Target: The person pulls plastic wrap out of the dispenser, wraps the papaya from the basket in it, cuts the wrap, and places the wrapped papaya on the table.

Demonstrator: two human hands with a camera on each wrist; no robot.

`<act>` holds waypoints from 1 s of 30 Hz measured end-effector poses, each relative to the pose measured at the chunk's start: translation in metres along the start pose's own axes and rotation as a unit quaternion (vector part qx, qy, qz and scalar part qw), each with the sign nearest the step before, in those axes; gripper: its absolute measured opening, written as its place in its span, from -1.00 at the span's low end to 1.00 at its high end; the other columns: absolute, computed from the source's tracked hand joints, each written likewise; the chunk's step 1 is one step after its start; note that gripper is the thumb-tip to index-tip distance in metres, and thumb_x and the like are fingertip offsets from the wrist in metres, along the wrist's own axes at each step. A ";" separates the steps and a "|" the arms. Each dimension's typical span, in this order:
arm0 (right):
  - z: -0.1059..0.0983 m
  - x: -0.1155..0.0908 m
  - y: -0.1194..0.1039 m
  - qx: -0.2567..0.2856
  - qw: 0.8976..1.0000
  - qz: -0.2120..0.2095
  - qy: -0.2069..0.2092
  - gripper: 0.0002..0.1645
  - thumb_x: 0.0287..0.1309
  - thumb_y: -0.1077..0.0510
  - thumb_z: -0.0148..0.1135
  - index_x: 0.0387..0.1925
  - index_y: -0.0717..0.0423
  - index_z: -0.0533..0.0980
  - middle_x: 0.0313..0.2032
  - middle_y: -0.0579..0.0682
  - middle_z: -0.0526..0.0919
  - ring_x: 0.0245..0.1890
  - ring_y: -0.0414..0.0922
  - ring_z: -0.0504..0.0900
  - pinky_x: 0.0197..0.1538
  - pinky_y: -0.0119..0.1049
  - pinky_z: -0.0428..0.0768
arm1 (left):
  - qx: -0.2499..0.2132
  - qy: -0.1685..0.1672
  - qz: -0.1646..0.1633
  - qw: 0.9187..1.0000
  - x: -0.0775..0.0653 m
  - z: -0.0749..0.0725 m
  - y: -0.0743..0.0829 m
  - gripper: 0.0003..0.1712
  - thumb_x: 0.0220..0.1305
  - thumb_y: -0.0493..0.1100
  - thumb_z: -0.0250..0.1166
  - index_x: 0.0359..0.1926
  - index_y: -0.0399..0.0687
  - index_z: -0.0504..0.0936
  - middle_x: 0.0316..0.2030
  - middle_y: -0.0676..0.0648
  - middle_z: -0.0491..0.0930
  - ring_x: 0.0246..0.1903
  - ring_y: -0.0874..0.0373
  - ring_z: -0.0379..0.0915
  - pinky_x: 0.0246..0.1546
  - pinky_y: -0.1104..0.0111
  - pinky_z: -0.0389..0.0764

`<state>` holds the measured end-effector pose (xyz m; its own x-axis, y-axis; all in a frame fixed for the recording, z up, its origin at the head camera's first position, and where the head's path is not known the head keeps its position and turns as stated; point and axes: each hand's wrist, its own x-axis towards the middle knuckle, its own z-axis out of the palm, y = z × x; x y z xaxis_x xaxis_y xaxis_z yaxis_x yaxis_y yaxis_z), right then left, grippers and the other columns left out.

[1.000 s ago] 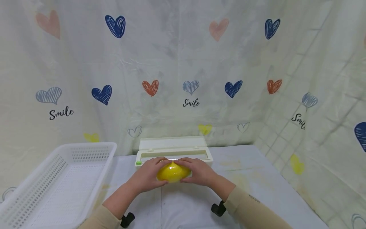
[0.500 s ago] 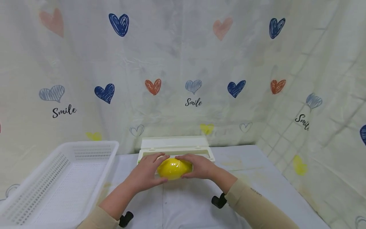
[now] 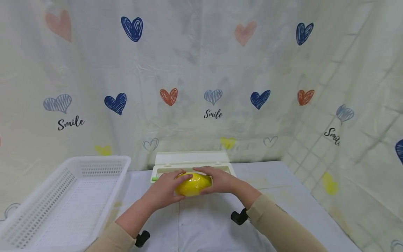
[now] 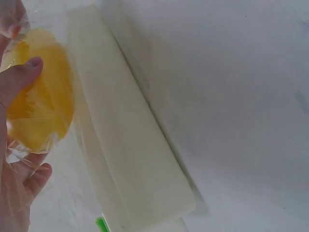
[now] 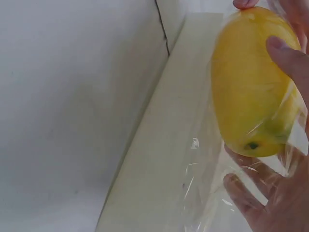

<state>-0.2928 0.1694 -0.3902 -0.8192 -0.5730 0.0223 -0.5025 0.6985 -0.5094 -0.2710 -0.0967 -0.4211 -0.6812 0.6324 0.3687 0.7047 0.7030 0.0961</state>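
A yellow, mango-like fruit point(image 3: 198, 184) with a small dark stem spot is held up between both hands, in front of the dispenser. Clear cling film point(image 5: 200, 198) lies over the fruit and trails off it in the right wrist view. My left hand point(image 3: 163, 189) holds the fruit's left end, thumb below and fingers over the top. At the other end, my right hand point(image 3: 223, 181) grips it through the film. Behind them stands a white cling film dispenser point(image 3: 192, 158) with its lid up and a green cutter slider point(image 3: 154, 179) at the left.
To the left stands a large white plastic basket point(image 3: 118, 190) with perforated walls. A white cloth point(image 3: 270, 206) covers the table. Behind it hangs a curtain point(image 3: 189, 52) printed with hearts, and another stretch runs along the right side.
The left fingers lift, then come back down over the top of the fruit. The fruit shifts slightly up and to the right and turns a little in the hands.
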 end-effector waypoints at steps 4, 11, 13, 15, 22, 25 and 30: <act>-0.007 -0.005 0.002 -0.026 0.999 0.000 0.037 0.13 -0.16 -0.33 0.54 0.46 -0.38 0.22 0.49 -0.18 0.11 0.35 0.04 0.33 0.26 0.13 0.41 | -0.008 -0.003 -0.005 1.000 0.002 -0.002 0.000 -0.10 0.02 0.09 0.56 0.39 0.38 0.36 0.26 0.02 0.43 0.07 0.00 0.48 0.11 0.02 0.50; 0.003 -0.011 0.004 -0.122 0.986 -0.081 0.079 0.12 -0.12 -0.33 0.52 0.47 -0.39 0.20 0.48 -0.09 0.17 0.32 0.07 0.38 0.22 0.09 0.47 | -0.027 -0.021 -0.025 0.999 0.003 -0.006 -0.001 -0.10 0.04 0.10 0.54 0.40 0.41 0.35 0.27 0.03 0.42 0.06 -0.01 0.49 0.10 0.03 0.53; 0.009 -0.012 0.004 -0.158 0.978 -0.113 0.079 0.11 -0.09 -0.31 0.51 0.48 -0.36 0.18 0.45 -0.03 0.24 0.25 0.09 0.46 0.21 0.05 0.49 | -0.031 -0.024 -0.026 0.999 0.003 -0.007 -0.001 -0.09 0.04 0.10 0.55 0.40 0.43 0.34 0.27 0.05 0.43 0.05 0.00 0.50 0.08 0.05 0.55; 0.015 -0.011 0.004 -0.187 0.970 -0.128 0.087 0.09 -0.05 -0.28 0.51 0.47 -0.35 0.18 0.41 -0.03 0.31 0.20 0.05 0.51 0.20 -0.01 0.52 | -0.033 -0.024 -0.025 0.999 0.004 -0.008 -0.002 -0.08 0.04 0.10 0.54 0.41 0.45 0.33 0.26 0.06 0.43 0.03 0.01 0.51 0.06 0.08 0.56; 0.024 -0.007 0.010 -0.240 0.950 -0.149 0.135 -0.05 -0.02 -0.20 0.52 0.40 -0.28 0.30 0.23 -0.15 0.50 0.17 -0.08 0.52 0.22 -0.12 0.50 | -0.046 -0.040 -0.035 0.998 0.006 -0.008 -0.003 -0.10 0.06 0.10 0.53 0.41 0.45 0.33 0.29 0.10 0.39 0.08 0.06 0.49 0.09 0.15 0.56; 0.023 -0.006 0.010 -0.241 0.947 -0.153 0.143 -0.06 -0.02 -0.22 0.51 0.39 -0.28 0.32 0.20 -0.17 0.53 0.15 -0.09 0.52 0.22 -0.10 0.50 | -0.043 -0.040 -0.038 0.998 0.006 -0.010 -0.004 -0.11 0.06 0.12 0.53 0.41 0.41 0.35 0.30 0.10 0.40 0.12 0.04 0.47 0.12 0.11 0.53; 0.021 -0.008 0.007 -0.223 0.955 -0.144 0.130 -0.06 0.00 -0.21 0.50 0.41 -0.29 0.31 0.18 -0.16 0.53 0.04 -0.11 0.59 0.12 -0.17 0.57 | -0.023 -0.030 -0.027 0.999 0.004 -0.013 -0.005 -0.13 0.08 0.17 0.50 0.41 0.37 0.36 0.30 0.11 0.43 0.18 0.01 0.43 0.20 0.00 0.42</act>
<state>-0.2846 0.1699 -0.4121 -0.6414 -0.6838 0.3479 -0.7374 0.6746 -0.0336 -0.2747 -0.1015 -0.4079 -0.7282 0.6133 0.3059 0.6740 0.7218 0.1571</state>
